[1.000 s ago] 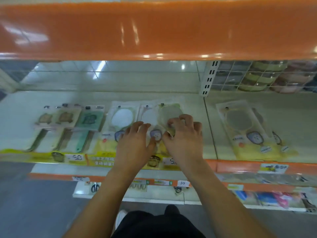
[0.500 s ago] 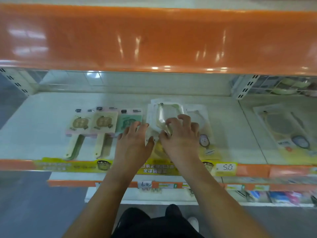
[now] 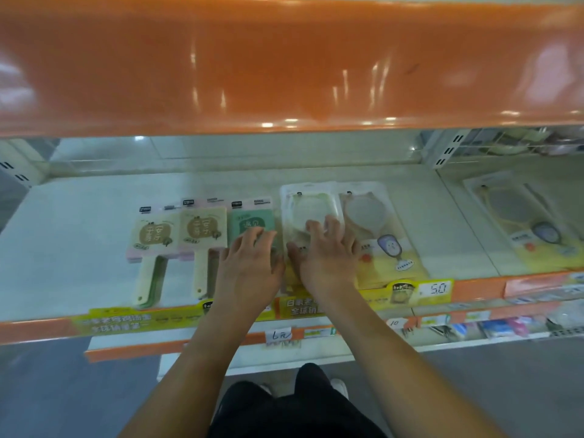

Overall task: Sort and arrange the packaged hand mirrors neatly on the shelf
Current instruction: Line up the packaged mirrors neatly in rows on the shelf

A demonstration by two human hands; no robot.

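Several packaged hand mirrors lie in a row on the white shelf. Two beige card-backed mirrors sit at the left, and a green one lies beside them. My left hand rests on the green mirror's lower part, fingers fairly straight. To its right is a clear-packed white mirror; my right hand presses on it with spread fingers. A clear-packed beige round mirror touches its right side.
An orange upper shelf overhangs close above. Another clear-packed mirror lies in the right bay past a divider line. Yellow price strips line the front edge. Lower shelves hold small goods.
The view has shifted left. The clear-packed mirror under my right hand now lies straight beside the green one, and my right fingers have flattened onto it. My left hand has settled on the green mirror.
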